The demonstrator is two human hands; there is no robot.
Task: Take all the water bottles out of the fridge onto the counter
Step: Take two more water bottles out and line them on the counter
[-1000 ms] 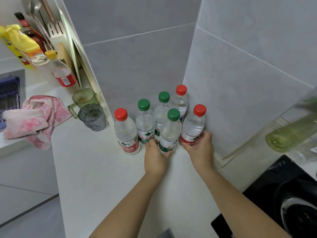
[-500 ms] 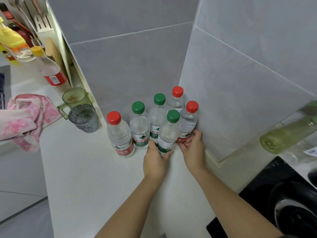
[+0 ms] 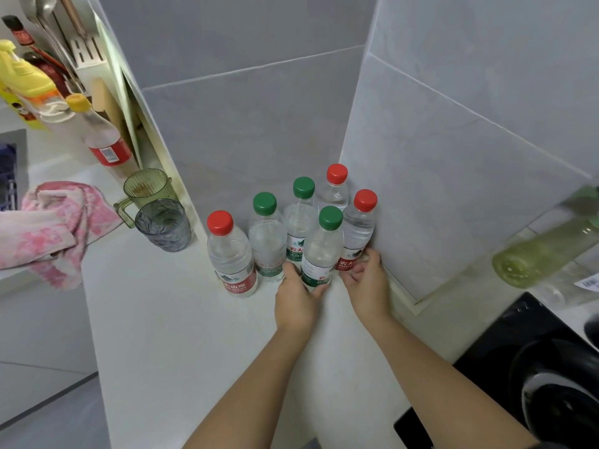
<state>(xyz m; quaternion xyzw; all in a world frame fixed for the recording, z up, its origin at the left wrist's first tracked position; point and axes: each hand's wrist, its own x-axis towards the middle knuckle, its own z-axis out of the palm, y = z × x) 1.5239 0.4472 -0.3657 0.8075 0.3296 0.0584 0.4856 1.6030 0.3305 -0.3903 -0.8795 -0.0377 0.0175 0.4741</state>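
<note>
My left hand (image 3: 296,294) is wrapped round the foot of the front green-capped bottle (image 3: 319,254), thumb on its nine o'clock side and the other fingers curled in from the three o'clock side, so that grip is closed round the label. My right hand (image 3: 366,280) is curled on the right red-capped bottle (image 3: 358,231), fingertips laid on its red label and thumb up at its three o'clock side, close by the grey tiled wall (image 3: 453,189). Both bottles stand upright on the white counter (image 3: 168,319), side by side and seemingly touching. They belong to a cluster of six, all upright, packed into the corner of the tiling at twelve o'clock from my hands. At twelve o'clock of the bottle in my left hand stands the rear green-capped bottle (image 3: 299,222), and at one o'clock, deepest in the corner, the rear red-capped bottle (image 3: 335,192). At ten o'clock is the middle green-capped bottle (image 3: 267,241), and at nine o'clock, outermost, the left red-capped bottle (image 3: 231,254), just beside its neighbour and touched by neither hand. Farther out toward ten o'clock a grey tumbler (image 3: 163,225) stands on the counter with a green handled cup (image 3: 146,189) right behind it; whether the two touch I cannot tell. At nine o'clock of them lies a crumpled pink towel (image 3: 48,228). At three o'clock from my right hand is a blurred pale green bottle (image 3: 544,251), and at five o'clock the black hob (image 3: 518,351).
</note>
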